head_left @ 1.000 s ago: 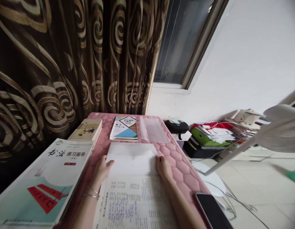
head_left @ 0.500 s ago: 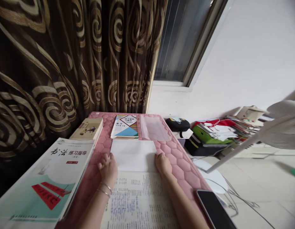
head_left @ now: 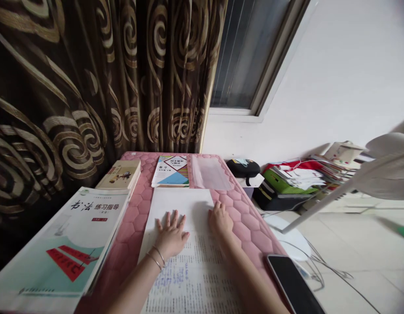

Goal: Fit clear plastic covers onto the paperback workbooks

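While a dark phone (head_left: 295, 283) lies near the right edge of the pink quilted surface (head_left: 254, 237), a printed sheet (head_left: 192, 283) with handwriting on it runs up the middle, between the person's forearms. At its upper part the two hands are apart. The left hand (head_left: 172, 240), with thin bangles at the wrist, lies palm down with fingers spread; the right hand (head_left: 220, 220) has its fingers curled at the right edge of the blank paper (head_left: 185, 201), and whether they pinch it I cannot tell. That blank paper meets the print just beneath the left hand; whether it is a separate piece I can't make out. To me the step looks like flattening and squaring the paper, and the next move calls for even palm pressure with that edge held straight. To the left lies a calligraphy book (head_left: 67, 244); farther off are a beige book (head_left: 118, 174), a maths workbook (head_left: 171, 172) and a translucent sleeve (head_left: 210, 173), with a patterned curtain (head_left: 156, 78) behind.
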Available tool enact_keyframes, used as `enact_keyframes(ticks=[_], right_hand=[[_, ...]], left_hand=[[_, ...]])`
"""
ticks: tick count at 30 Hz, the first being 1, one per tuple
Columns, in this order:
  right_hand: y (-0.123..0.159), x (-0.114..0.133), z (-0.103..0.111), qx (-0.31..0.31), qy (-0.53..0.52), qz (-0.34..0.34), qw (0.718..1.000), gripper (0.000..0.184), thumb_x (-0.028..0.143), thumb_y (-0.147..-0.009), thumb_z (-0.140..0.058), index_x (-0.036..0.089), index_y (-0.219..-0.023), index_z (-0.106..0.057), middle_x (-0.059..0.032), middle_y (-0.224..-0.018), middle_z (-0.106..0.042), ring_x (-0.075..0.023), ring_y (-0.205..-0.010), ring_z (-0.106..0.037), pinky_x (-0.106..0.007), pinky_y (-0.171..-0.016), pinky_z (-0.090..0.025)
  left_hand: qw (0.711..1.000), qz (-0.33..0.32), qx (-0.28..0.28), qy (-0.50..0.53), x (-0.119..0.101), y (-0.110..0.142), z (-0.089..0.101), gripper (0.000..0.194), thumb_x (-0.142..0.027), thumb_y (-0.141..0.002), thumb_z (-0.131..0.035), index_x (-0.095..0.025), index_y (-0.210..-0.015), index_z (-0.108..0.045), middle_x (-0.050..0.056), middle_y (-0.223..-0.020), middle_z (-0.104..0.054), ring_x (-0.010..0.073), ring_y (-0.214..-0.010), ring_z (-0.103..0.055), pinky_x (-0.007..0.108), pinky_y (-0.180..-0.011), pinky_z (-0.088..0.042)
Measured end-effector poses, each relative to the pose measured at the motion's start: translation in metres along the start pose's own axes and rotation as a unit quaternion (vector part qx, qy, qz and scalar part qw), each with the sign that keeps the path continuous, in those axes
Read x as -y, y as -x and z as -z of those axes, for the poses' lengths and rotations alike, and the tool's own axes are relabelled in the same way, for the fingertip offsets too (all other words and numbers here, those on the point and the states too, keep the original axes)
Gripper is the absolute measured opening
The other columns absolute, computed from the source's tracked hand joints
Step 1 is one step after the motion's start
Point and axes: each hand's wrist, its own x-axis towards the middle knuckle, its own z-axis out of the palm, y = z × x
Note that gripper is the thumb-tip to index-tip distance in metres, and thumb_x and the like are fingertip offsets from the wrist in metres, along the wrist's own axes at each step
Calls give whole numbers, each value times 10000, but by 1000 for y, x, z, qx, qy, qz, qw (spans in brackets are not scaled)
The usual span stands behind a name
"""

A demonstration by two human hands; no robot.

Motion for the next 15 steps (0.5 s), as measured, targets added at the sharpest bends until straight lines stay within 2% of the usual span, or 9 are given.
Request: enact_keyframes(ticks=[2,3,5,7,10,13,15], right_hand=[[10,16,3,-15,48,26,998,447,225,-926,-374,87,-1341,-464,-262,-1362,-450,-355,-1188,-504,-494,-917,-417],[16,25,3,-9,59,60,996,461,242,-928,-388,114,-1366,-450,-230,-1434,-391,-349,-1239,-457,-493,-959,-391],[28,43,-2,38,34,151,987,472,301,-949,-368,174,-1400,-430,-146,-1522,-299,-315,-1324,-368,-457,-1022,-353],[38,54,-12,97,-3,204,974,484,356,-972,-309,219,-1426,-403,-87,-1552,-252,-284,-1389,-279,-441,-1076,-300],[47,55,-25,149,-7,205,967,521,409,-981,-263,227,-1462,-342,-84,-1559,-208,-274,-1436,-173,-470,-1134,-184],[48,38,-28,144,17,185,972,546,404,-981,-259,186,-1480,-296,-117,-1555,-181,-276,-1443,-134,-463,-1151,-127],[46,24,-24,134,35,160,977,550,384,-980,-256,163,-1482,-288,-130,-1552,-175,-281,-1441,-137,-463,-1152,-125]], left_hand=[[1000,6,5,0,-2,0,3,622,-538,-895,-301,-340,-1482,-239,67,-1587,-119,394,-1440,-76,758,-1024,-69],[1000,7,6,0,-4,0,4,613,-527,-897,-308,-345,-1479,-244,70,-1587,-119,403,-1438,-72,765,-1017,-72],[1000,8,7,-4,-6,0,5,572,-449,-917,-299,-346,-1477,-248,70,-1585,-134,405,-1437,-76,766,-1014,-85],[1000,13,2,-13,-7,2,6,549,-338,-931,-266,-321,-1480,-253,73,-1579,-159,386,-1439,-99,744,-1033,-103],[997,56,-27,-36,-2,9,7,554,-292,-928,-261,-267,-1482,-269,97,-1567,-188,372,-1434,-148,706,-1061,-127],[992,100,-53,-64,13,21,6,569,-359,-925,-299,-216,-1476,-297,150,-1553,-207,392,-1419,-188,682,-1070,-153],[990,108,-57,-75,24,30,6,582,-364,-923,-309,-159,-1468,-316,190,-1539,-220,376,-1418,-208,642,-1088,-174]])
